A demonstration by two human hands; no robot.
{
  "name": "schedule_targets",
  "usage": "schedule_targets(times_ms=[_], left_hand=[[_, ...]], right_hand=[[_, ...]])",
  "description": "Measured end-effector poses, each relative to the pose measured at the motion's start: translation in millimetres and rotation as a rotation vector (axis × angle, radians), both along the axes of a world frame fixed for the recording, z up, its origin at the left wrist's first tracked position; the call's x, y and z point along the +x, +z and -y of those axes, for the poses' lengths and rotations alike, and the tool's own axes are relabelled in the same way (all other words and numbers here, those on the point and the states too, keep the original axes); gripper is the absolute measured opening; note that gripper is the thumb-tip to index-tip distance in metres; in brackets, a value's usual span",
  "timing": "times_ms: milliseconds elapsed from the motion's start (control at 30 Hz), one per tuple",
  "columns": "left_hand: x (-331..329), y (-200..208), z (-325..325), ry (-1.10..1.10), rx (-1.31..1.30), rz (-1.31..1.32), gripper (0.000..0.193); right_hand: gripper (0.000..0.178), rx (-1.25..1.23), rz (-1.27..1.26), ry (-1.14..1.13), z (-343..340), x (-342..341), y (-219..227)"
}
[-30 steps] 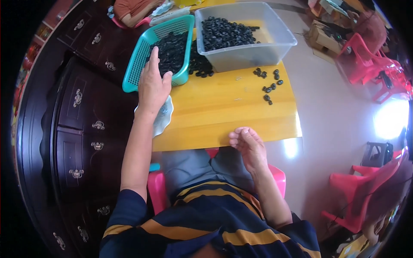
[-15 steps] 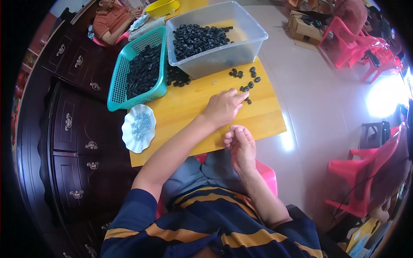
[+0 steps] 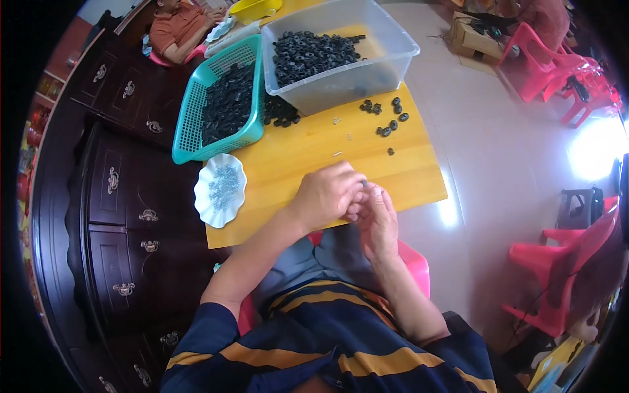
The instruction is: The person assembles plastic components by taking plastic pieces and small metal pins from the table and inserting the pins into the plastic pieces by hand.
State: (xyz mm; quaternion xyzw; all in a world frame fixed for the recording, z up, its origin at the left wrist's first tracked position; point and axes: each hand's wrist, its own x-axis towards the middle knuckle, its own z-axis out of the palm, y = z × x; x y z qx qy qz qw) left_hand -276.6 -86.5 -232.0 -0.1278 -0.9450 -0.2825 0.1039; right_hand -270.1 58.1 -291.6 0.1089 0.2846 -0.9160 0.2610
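Note:
My left hand [image 3: 329,194] and my right hand [image 3: 380,223] meet over the near edge of the yellow table [image 3: 282,164]. The left thumb and fingers pinch a small black part [image 3: 364,183], mostly hidden by the fingers. Curled fingers of the right hand press together right beside it; what they hold is too small to make out. Beyond my hands, toward the table's right side, lie loose black parts [image 3: 386,131], a small black cluster [image 3: 371,107] and a single piece [image 3: 390,151]. Tiny pale, slender pieces [image 3: 337,153] lie closer to the middle.
A green basket [image 3: 185,124] of black pieces stands at the left, beside a clear plastic bin [image 3: 341,88] of black parts. A white scalloped dish [image 3: 202,196] holds small clear-looking bits. Dark drawers [image 3: 118,196] line the left; another person [image 3: 177,33] sits at the far left.
My left hand has drawn back from the loose black parts to meet my right hand, bringing a small black part. The tiny pale pieces it covered now show. The view has shifted slightly.

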Motion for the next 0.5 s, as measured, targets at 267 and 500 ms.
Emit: schedule_targets(times_ms=[267, 500], left_hand=[[16, 4, 3, -0.052, 0.061, -0.016, 0.018], [-16, -18, 33, 0.159, 0.161, 0.032, 0.022]], right_hand=[[0.018, 0.017, -0.059, 0.044, 2, 0, -6], [0.023, 0.105, -0.091, 0.096, 3, 2, -5]])
